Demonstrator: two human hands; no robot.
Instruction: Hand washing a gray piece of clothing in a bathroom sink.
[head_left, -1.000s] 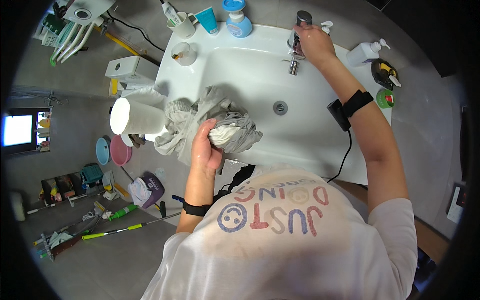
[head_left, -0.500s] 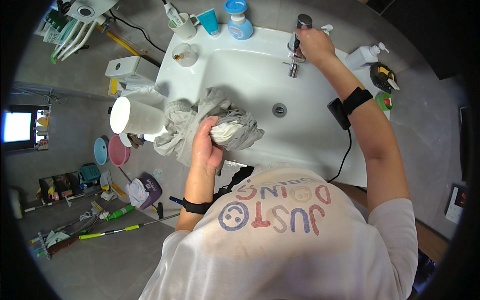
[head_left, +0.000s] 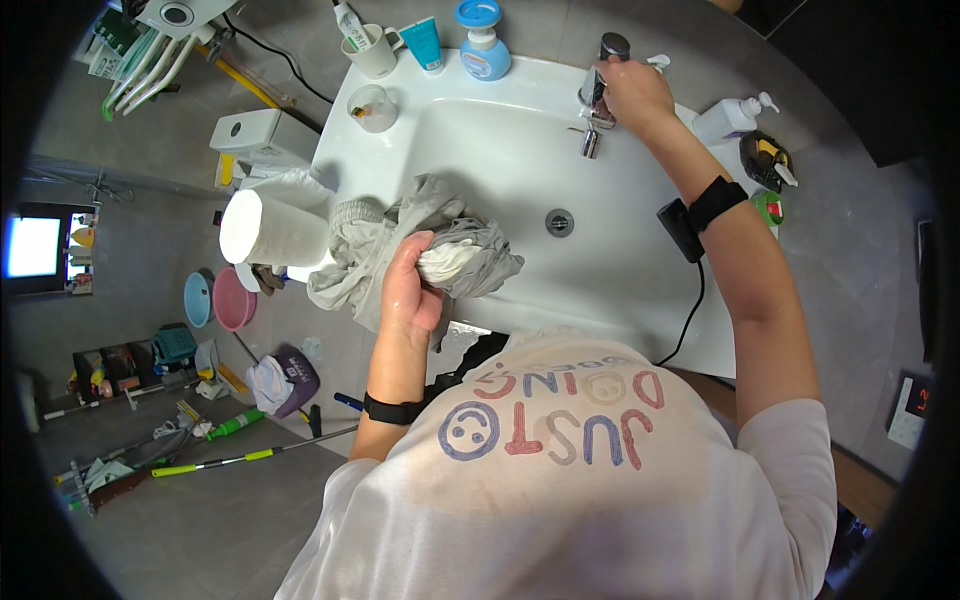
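Note:
A bunched grey garment (head_left: 350, 255) with a gathered waistband hangs over the left front rim of the white washbasin (head_left: 640, 335). My left hand (head_left: 408, 290) is closed around part of it, and a white wad of cloth (head_left: 450, 263) shows among its folds beside my fingers. At the back of the basin my right hand (head_left: 640, 92) grips the handle of the chrome faucet (head_left: 597, 105). No water stream shows below the spout. The drain (head_left: 559, 223) is uncovered, and the basin floor around it looks wet.
Along the back rim stand a mug (head_left: 372, 55) with a toothpaste tube, a teal tube (head_left: 423, 45), a blue pump bottle (head_left: 485, 55) and a clear cup (head_left: 372, 108). A white pump bottle (head_left: 726, 120) stands at right. Left are a white cylindrical container (head_left: 270, 230) and a toilet (head_left: 262, 138).
Both hands keep their holds, on the garment and on the faucet handle. The view has shifted very slightly; nothing else has visibly moved.

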